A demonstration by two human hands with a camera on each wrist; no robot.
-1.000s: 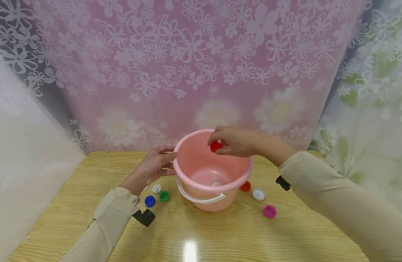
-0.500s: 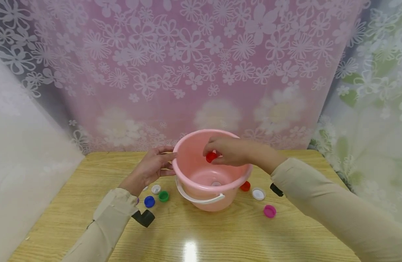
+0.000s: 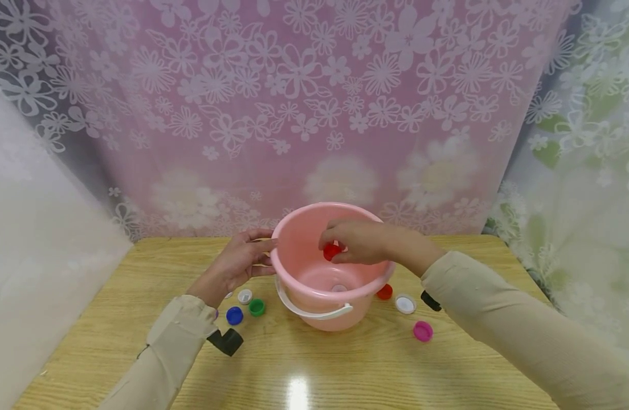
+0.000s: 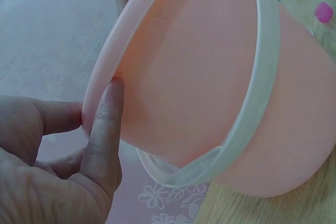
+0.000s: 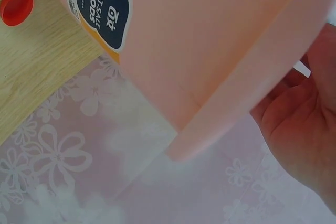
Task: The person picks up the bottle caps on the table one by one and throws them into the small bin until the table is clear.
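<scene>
a bucket (image 3: 301,242) stands on a table (image 3: 345,364) before a curtain (image 3: 314,114), bottle caps (image 3: 235,315) to its left, three more caps (image 3: 405,304) to its right, left hand (image 3: 242,259) against its left side, right hand (image 3: 363,242) inside with a held cap (image 3: 331,252).

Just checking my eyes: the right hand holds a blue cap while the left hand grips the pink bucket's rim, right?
Only the colour is wrong: the head view shows a red cap in the right hand; the left hand grips the rim.

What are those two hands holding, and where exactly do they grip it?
The right hand pinches a red cap by its edge; the left hand holds the pink bucket by its rim, at the left side.
</scene>
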